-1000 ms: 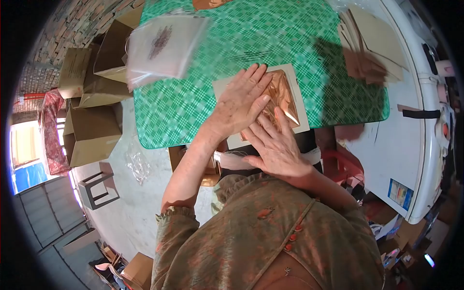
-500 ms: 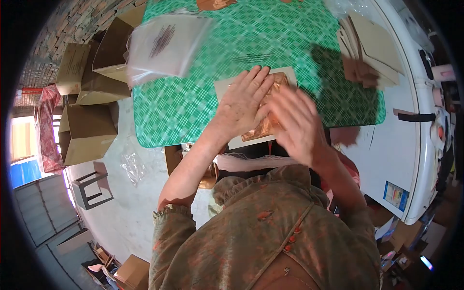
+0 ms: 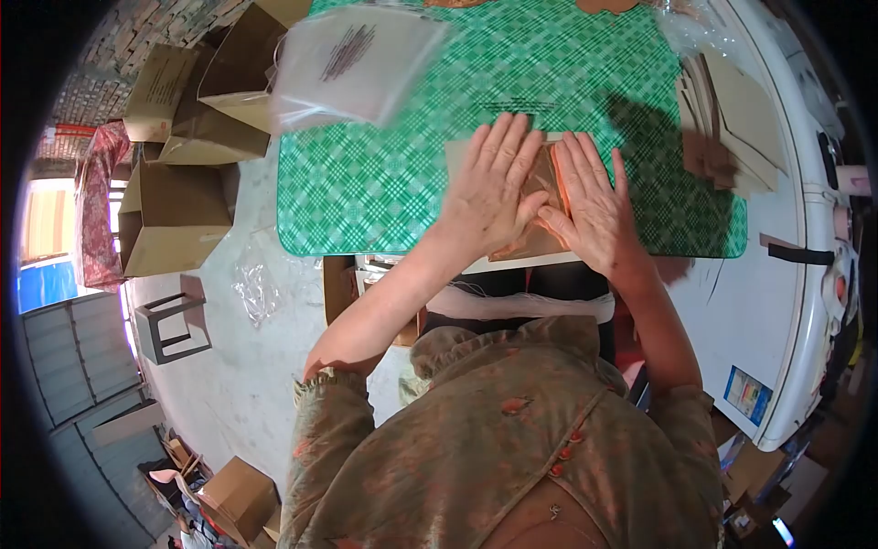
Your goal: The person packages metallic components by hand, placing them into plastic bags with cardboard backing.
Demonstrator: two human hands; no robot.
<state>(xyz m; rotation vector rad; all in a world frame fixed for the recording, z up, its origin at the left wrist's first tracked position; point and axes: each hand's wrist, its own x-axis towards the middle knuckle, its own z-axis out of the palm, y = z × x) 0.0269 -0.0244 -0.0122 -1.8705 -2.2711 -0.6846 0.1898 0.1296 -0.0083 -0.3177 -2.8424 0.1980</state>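
Note:
A folded, glossy copper-brown piece (image 3: 540,240), perhaps thin fabric, lies on a pale card (image 3: 457,163) at the near edge of the table. My left hand (image 3: 492,190) rests flat on the piece's left side, covering much of it, with the thumb pointing inward. On the right side my right hand (image 3: 596,203) lies flat, its fingers along the piece's orange edge. The two thumbs nearly meet over the middle. Both hands are open and grip nothing. Small dark lines of print (image 3: 508,104) show just beyond my left fingertips.
A green checked cover (image 3: 366,192) lies over the table. Clear plastic bags (image 3: 402,64) with dark print are stacked at the far left. Pale cards (image 3: 745,114) lie at the right. Open cardboard boxes (image 3: 183,212) stand left, with a small grey stool frame (image 3: 174,320) below.
My right hand, blurred and lifted over the piece before, has come down flat on its right side. My left hand stays flat on the left. The whole view has shifted slightly.

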